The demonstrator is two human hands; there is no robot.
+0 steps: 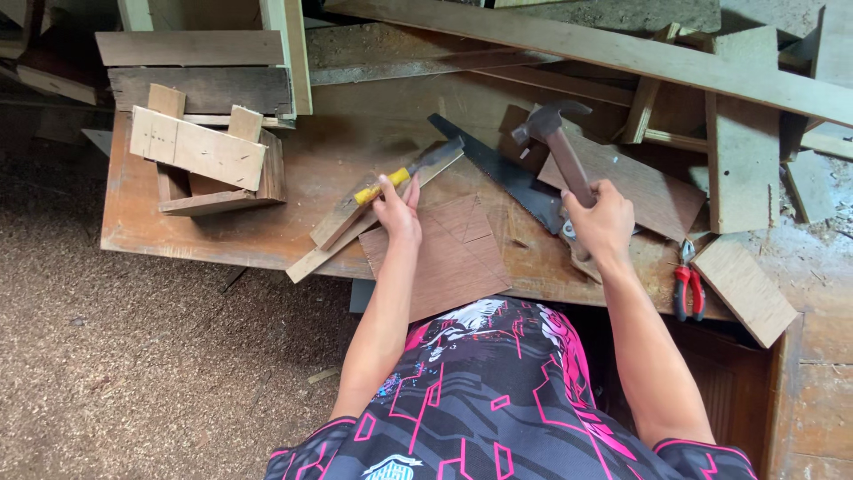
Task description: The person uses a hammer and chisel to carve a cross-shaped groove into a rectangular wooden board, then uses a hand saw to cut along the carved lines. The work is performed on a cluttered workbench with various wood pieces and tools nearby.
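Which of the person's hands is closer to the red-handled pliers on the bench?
Right. The right hand, holding the wooden-handled hammer, sits just left of the red-handled pliers; the left hand, on the yellow-handled chisel, is far across the bench.

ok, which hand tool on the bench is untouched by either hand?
The red-handled pliers at the bench's right edge. The left hand holds the yellow-handled chisel; the right hand grips the wooden-handled hammer.

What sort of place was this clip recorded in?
Probably a rough woodworking shop: a low workbench amid scrap planks, a handsaw lying on it, sawdust on the floor, and a hammer in the right hand.
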